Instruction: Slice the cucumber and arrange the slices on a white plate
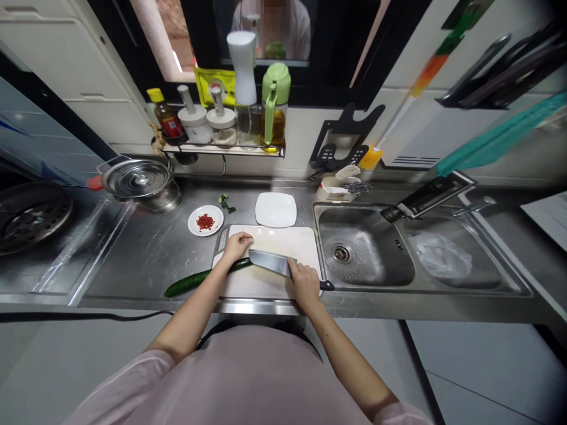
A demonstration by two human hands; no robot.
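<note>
My right hand [305, 286] grips the handle of a kitchen knife [271, 261], its broad blade pointing left over the white cutting board [266, 289]. My left hand [237, 247] is over the board's left part, near the blade's tip, its fingers pinched together. Whatever may be between those fingers is too small to make out. A long dark-green cucumber [188, 284] passes beneath my left forearm, one end on the board by the blade and the other on the steel counter. Several green scraps [227, 204] lie behind the board.
Behind the board are a plate of chopped red bits [205, 222] and a white square plate [275, 210]. A lidded pot [163, 198] stands left. On the right is a double sink [367, 254] with a faucet [429, 195]. A seasoning rack [225, 151] hangs above.
</note>
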